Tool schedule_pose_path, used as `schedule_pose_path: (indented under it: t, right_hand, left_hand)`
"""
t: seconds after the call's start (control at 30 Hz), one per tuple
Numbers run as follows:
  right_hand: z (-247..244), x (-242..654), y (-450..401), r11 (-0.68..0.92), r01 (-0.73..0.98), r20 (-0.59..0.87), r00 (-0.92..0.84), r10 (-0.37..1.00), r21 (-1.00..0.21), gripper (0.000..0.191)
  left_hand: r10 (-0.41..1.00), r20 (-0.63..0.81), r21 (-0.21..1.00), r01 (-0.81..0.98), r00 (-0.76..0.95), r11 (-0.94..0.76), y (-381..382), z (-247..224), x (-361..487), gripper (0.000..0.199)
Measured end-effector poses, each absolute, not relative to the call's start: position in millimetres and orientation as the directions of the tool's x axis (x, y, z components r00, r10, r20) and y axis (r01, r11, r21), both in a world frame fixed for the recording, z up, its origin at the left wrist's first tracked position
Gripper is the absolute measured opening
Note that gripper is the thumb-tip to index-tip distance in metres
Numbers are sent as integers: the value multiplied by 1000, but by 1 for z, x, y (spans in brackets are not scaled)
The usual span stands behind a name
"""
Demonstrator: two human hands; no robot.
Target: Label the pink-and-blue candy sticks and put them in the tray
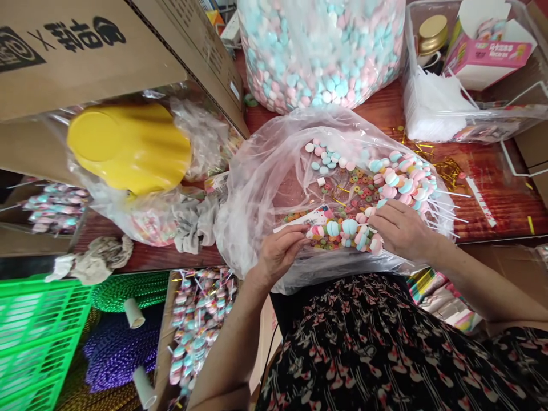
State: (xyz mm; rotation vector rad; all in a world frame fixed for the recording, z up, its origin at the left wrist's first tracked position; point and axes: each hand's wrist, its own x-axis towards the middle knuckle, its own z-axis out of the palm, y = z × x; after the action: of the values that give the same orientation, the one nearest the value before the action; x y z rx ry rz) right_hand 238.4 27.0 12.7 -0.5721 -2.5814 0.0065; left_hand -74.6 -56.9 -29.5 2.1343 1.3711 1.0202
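Head view: candy sticks (406,191) are heaped inside a clear plastic bag (252,194), with colored candy rings (342,197) scattered among them. The right hand (400,228) is laid over the pile, and the left hand (280,254) is kept apart, fingertips by a printed card (302,218); any actual grip can't be told. Stick ends are poked toward the bag's far edge, and a red wood table (505,197) is left showing past it.

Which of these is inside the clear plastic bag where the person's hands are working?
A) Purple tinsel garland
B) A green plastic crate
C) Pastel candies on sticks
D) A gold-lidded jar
C. The clear plastic bag holds pastel candies on sticks, right beneath the left hand and right hand.
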Motion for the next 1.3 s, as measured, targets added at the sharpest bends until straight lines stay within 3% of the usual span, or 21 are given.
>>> schedule_pose_path:
  t: [0.17,0.43,0.67,0.77,0.9,1.03,1.07,1.2,1.3]
  right_hand:
    - [19,245,31,947,318,438,-845,306,-47,22]
    - [35,255,34,968,228,407,-898,165,110,14]
    - [40,261,37,962,238,361,-916,177,131,17]
    - [42,258,36,971,204,359,-921,149,121,15]
    - [36,248,31,980,200,484,-859,166,19,18]
    - [25,238,25,968,208,589,-769,250,-140,26]
    - [24,236,24,966,208,601,-757,258,-153,26]
    - [27,232,23,977,196,615,-762,203,-80,18]
    - [32,231,21,976,196,578,-787,216,-98,18]
  left_hand:
    - [920,317,703,593,233,-392,-59,-22,-74,10]
    - [964,210,866,426,161,-260,-64,-14,-76,16]
    - [939,208,823,469,276,-320,-64,-9,-77,13]
    - [914,223,797,477,338,-371,-64,-9,-75,11]
    - [922,195,798,493,334,-347,-66,-18,-68,12]
    - [967,99,827,521,233,-210,-64,-23,-60,56]
    - [966,56,829,528,253,-186,-62,-22,-57,58]
    - [899,-108,829,537,424,-154,-55,-14,-50,28]
    - [920,-88,753,630,381,-189,-53,-14,-48,18]
